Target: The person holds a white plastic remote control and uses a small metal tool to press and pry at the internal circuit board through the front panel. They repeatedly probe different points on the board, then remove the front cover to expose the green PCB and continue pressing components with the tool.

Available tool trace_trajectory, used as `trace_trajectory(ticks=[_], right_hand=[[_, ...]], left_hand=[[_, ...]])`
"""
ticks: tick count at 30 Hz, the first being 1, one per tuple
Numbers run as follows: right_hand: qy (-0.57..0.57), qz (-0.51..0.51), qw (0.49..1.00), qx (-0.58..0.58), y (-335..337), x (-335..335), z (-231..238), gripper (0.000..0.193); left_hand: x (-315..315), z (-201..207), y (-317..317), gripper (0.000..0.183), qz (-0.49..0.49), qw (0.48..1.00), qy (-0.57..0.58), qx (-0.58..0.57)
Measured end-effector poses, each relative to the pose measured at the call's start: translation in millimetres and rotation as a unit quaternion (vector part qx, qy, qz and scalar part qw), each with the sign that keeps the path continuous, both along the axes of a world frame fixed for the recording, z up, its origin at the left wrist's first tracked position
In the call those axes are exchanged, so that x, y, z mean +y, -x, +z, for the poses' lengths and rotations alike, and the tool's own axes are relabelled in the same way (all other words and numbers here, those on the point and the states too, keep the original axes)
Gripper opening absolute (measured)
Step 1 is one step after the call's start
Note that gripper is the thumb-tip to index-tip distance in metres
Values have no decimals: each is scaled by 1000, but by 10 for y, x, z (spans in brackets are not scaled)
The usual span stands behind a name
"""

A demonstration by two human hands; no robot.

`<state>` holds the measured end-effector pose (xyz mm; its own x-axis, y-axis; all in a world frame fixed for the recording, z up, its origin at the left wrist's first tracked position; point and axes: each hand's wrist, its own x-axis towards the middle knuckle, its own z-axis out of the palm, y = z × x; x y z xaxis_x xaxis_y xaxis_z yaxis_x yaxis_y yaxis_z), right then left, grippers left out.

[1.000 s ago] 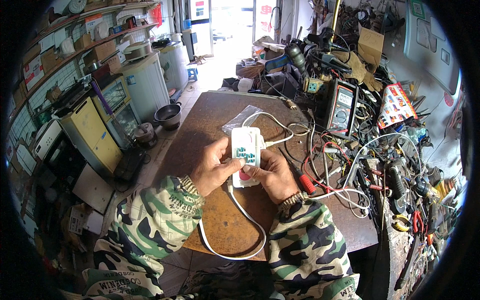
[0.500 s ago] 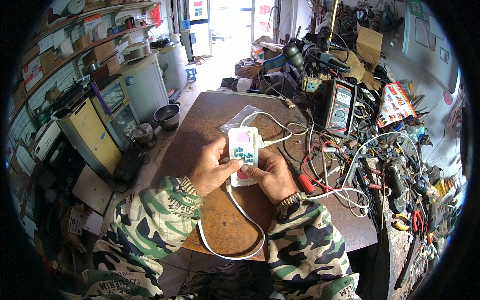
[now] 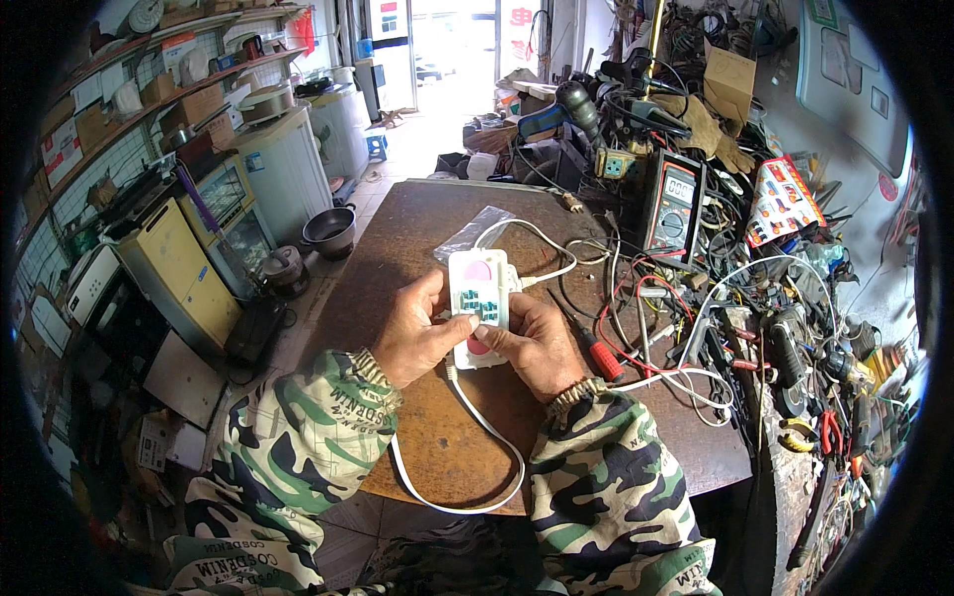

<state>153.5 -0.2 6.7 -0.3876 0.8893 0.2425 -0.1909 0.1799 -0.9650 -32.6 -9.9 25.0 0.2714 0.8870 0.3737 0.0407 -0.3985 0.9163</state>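
Both hands hold a white rectangular control box (image 3: pixel 478 290) with pink ends and a panel of small green buttons, just above the brown wooden bench (image 3: pixel 417 228). My left hand (image 3: pixel 415 333) grips its left side, thumb on the button panel. My right hand (image 3: pixel 532 340) supports its right side and lower end. A white cable (image 3: pixel 475 465) loops from the box's lower end past the bench's front edge. Another white cable (image 3: pixel 542 248) leaves its upper right side.
A clear plastic bag (image 3: pixel 475 230) lies behind the box. A red-handled screwdriver (image 3: pixel 594 350) lies right of my right hand. A multimeter (image 3: pixel 674 204), tangled wires, pliers and power tools crowd the bench's right side. Appliances and shelves stand at left.
The box has tilted slightly and my left thumb has shifted onto the button panel; both hands remain in nearly the same place.
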Motion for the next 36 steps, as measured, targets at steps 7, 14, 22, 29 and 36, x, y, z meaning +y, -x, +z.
trace_trajectory(ticks=[7,14,22,29,36], right_hand=[[4,-5,1000,-22,-10,-18,42,24],[-15,-5,1000,-27,-5,7,-12,26],[-6,0,1000,-22,17,-30,33,23],[-41,-10,999,-21,65,11,-87,21],[-68,-21,995,-65,77,-42,-28,26]], left_hand=[[-6,3,-27,43,2,1000,-11,-14],[-15,-3,-53,41,18,999,-5,-26],[-7,-30,-42,35,21,999,-5,-34],[-3,-67,-75,43,27,998,-8,-52],[11,-77,-47,49,48,999,-11,-16]])
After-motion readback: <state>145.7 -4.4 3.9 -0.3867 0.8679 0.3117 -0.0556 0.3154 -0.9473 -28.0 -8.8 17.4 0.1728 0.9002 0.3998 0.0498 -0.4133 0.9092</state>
